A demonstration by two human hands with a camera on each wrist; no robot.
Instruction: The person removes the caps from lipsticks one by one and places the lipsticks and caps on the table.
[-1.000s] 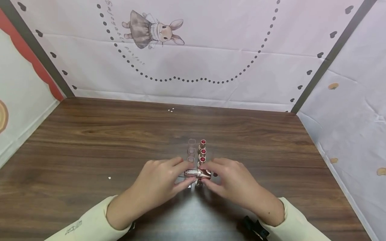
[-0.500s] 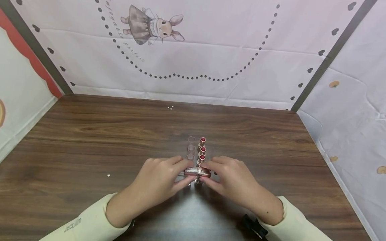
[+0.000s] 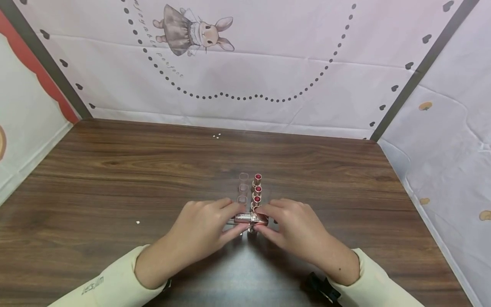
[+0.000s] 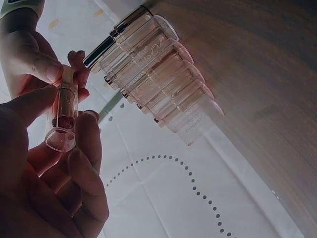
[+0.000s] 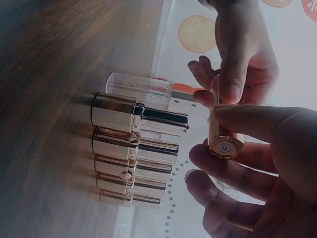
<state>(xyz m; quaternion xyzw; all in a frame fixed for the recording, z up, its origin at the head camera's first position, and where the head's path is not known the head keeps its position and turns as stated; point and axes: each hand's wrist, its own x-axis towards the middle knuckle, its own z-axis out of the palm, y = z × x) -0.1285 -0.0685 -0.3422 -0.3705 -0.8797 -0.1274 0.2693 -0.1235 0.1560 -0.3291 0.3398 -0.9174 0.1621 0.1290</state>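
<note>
Both hands hold one lipstick point(image 3: 249, 218) sideways above the table, its clear cap toward the left and its gold base toward the right. My left hand point(image 3: 207, 221) pinches the clear cap end between thumb and fingers. The gold end is pinched by my right hand point(image 3: 295, 221); a round label shows on the base point(image 5: 225, 147) in the right wrist view. Inside the clear cap point(image 4: 60, 141) a dark red tip is visible in the left wrist view. Just beyond the hands, uncapped gold lipsticks point(image 3: 258, 189) stand upright in a row, beside a row of clear caps point(image 3: 243, 188).
The wooden table point(image 3: 153, 162) reaches back to a printed cloth wall point(image 3: 268, 72). Small white bits point(image 3: 217, 136) lie near the far edge, and a white scrap point(image 3: 138, 222) lies to the left. A black strap point(image 3: 324, 288) shows by the right sleeve.
The head view has tilted slightly, so the table and lipsticks appear a little higher. Both hands keep the same grip on the lipstick.
</note>
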